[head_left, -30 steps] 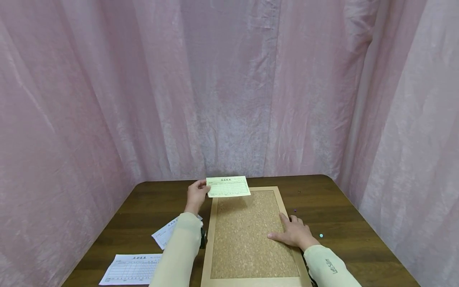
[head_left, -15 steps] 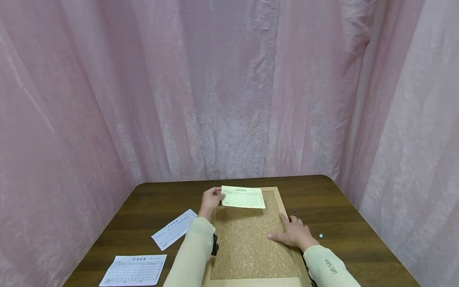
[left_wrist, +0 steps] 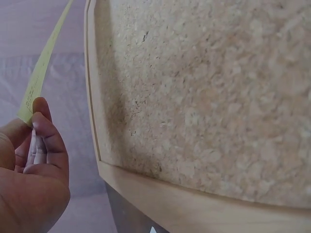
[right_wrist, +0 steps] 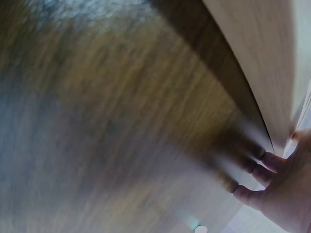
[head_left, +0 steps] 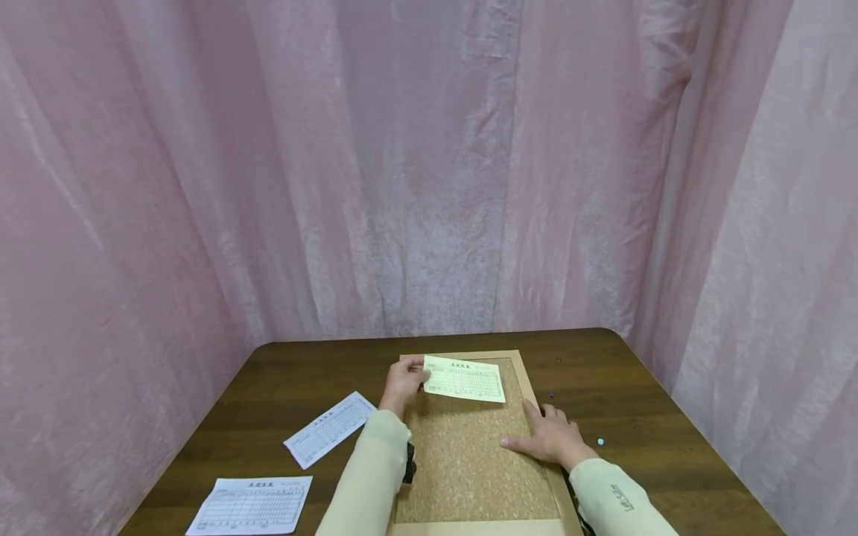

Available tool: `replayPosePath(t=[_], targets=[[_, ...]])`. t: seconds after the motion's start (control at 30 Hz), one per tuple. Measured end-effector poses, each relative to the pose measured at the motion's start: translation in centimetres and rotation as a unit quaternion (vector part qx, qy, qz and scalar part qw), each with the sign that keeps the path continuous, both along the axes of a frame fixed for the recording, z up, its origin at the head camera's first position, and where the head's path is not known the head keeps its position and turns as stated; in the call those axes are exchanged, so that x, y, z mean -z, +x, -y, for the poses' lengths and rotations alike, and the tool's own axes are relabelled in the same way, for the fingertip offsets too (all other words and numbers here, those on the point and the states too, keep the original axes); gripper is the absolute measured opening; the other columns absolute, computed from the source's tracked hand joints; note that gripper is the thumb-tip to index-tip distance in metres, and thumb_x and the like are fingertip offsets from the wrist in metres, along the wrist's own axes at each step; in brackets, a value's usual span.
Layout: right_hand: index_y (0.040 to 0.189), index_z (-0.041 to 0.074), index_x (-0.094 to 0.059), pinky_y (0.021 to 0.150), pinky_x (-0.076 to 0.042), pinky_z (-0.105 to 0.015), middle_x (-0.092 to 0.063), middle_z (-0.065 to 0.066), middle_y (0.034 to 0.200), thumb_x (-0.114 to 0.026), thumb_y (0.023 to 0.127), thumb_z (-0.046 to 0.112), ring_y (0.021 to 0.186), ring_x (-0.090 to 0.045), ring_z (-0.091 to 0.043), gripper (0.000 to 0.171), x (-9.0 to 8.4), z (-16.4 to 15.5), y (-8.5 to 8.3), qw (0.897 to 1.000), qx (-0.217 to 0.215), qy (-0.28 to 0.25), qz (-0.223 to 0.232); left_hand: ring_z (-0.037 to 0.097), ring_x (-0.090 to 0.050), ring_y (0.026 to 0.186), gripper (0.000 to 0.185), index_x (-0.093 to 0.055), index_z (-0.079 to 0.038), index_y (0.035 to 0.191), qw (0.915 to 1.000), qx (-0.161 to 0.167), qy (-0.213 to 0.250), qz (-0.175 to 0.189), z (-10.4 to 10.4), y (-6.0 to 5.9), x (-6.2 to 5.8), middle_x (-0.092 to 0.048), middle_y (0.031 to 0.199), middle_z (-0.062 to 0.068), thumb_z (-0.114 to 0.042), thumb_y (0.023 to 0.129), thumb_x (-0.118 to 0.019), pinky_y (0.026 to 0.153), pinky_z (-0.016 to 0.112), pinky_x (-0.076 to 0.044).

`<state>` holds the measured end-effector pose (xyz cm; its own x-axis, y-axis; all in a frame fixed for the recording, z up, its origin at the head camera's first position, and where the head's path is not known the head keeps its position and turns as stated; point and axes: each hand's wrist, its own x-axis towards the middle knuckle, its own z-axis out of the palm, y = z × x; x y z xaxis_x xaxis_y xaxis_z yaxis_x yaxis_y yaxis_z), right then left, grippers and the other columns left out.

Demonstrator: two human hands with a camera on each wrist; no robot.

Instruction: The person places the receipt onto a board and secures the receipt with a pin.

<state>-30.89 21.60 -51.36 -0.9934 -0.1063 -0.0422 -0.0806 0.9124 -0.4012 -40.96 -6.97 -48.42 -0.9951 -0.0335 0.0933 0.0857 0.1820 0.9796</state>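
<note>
Yellow slip, one, pinched by my left hand over the cork board; right hand fingers spread flat on its right edge; two white forms lie left.

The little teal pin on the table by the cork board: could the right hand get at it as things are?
Probably yes. The right hand rests flat on the cork board's right frame, holding nothing, and the teal pin lies on bare table just beside it, with nothing between them.

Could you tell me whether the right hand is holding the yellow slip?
No, the right hand rests flat on the cork board, while the left hand pinches the yellow slip.
</note>
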Motion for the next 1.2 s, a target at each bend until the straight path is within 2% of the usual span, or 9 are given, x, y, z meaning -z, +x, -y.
replayPosePath(t=[0.1, 0.2, 0.33, 0.47, 0.6, 0.83, 1.0, 1.2], targets=[[0.154, 0.008, -0.034, 0.096, -0.028, -0.075, -0.038, -0.034, 0.143, -0.063, 0.080, 0.074, 0.129, -0.035, -0.058, 0.104, -0.1, -0.1, 0.1, 1.000, -0.003, -0.003, 0.001, 0.015, -0.057, 0.066, 0.026, -0.068, 0.007, 0.116, 1.0000, 0.005, 0.003, -0.002, -0.1, 0.0, 0.3, -0.069, 0.094, 0.020, 0.008, 0.090, -0.064, 0.057, 0.028, -0.046], [0.153, 0.007, -0.035, 0.096, -0.027, -0.076, -0.037, -0.035, 0.144, -0.061, 0.083, 0.073, 0.130, -0.034, -0.058, 0.100, -0.1, 0.0, 0.2, 1.000, -0.002, -0.003, -0.009, 0.025, -0.061, 0.073, 0.025, -0.067, 0.009, 0.114, 0.9999, 0.008, 0.007, -0.006, -0.1, 0.1, 0.6, -0.068, 0.093, 0.021, 0.009, 0.089, -0.064, 0.055, 0.025, -0.044], [0.151, 0.007, -0.040, 0.101, -0.023, -0.075, -0.034, -0.034, 0.148, -0.059, 0.087, 0.068, 0.135, -0.031, -0.056, 0.091, -0.1, 0.2, 0.0, 0.999, -0.008, 0.006, -0.042, 0.035, -0.064, 0.081, 0.026, -0.066, 0.011, 0.114, 0.9999, 0.009, 0.001, -0.009, -0.2, 0.2, 0.9, -0.068, 0.091, 0.019, 0.009, 0.089, -0.064, 0.061, 0.033, -0.050], [0.151, 0.005, -0.041, 0.107, -0.018, -0.072, -0.029, -0.033, 0.152, -0.057, 0.092, 0.062, 0.140, -0.025, -0.052, 0.083, -0.2, 0.8, -0.3, 0.998, -0.032, 0.009, -0.062, 0.025, -0.063, 0.074, 0.029, -0.064, 0.013, 0.117, 0.9999, 0.012, -0.008, -0.009, -0.3, 0.3, 1.0, -0.068, 0.093, 0.020, 0.009, 0.089, -0.063, 0.063, 0.036, -0.052], [0.150, 0.003, -0.041, 0.109, -0.016, -0.070, -0.030, -0.030, 0.154, -0.057, 0.095, 0.056, 0.143, -0.023, -0.048, 0.078, -0.4, 1.5, -0.7, 0.996, -0.060, 0.012, -0.072, 0.017, -0.059, 0.068, 0.029, -0.064, 0.014, 0.117, 0.9997, 0.018, -0.013, -0.014, -0.4, 0.4, 1.0, -0.068, 0.094, 0.024, 0.011, 0.088, -0.063, 0.058, 0.031, -0.049], [0.150, 0.000, -0.039, 0.111, -0.014, -0.068, -0.028, -0.026, 0.156, -0.056, 0.096, 0.056, 0.145, -0.021, -0.045, 0.080, -0.5, 2.7, -1.3, 0.992, -0.099, 0.014, -0.072, 0.016, -0.057, 0.065, 0.027, -0.065, 0.013, 0.115, 0.9996, 0.022, -0.015, -0.013, -0.8, 0.4, 1.5, -0.067, 0.098, 0.029, 0.013, 0.088, -0.062, 0.056, 0.030, -0.047], [0.151, -0.002, -0.037, 0.113, -0.014, -0.066, -0.025, -0.027, 0.157, -0.054, 0.095, 0.060, 0.145, -0.021, -0.044, 0.085, -0.2, 3.3, -1.7, 0.991, -0.109, 0.029, -0.068, 0.018, -0.058, 0.067, 0.026, -0.064, 0.014, 0.112, 0.9996, 0.021, -0.009, -0.018, -1.0, 0.4, 1.8, -0.067, 0.092, 0.025, 0.013, 0.087, -0.063, 0.056, 0.030, -0.048], [0.151, 0.000, -0.037, 0.113, -0.015, -0.065, -0.026, -0.024, 0.158, -0.053, 0.095, 0.060, 0.146, -0.021, -0.044, 0.083, -0.4, 3.8, -1.6, 0.993, -0.111, 0.032, -0.039, 0.015, -0.056, 0.064, 0.026, -0.065, 0.014, 0.110, 0.9995, 0.020, -0.013, -0.021, -1.0, 0.5, 2.1, -0.068, 0.089, 0.023, 0.015, 0.085, -0.062, 0.053, 0.027, -0.046]])
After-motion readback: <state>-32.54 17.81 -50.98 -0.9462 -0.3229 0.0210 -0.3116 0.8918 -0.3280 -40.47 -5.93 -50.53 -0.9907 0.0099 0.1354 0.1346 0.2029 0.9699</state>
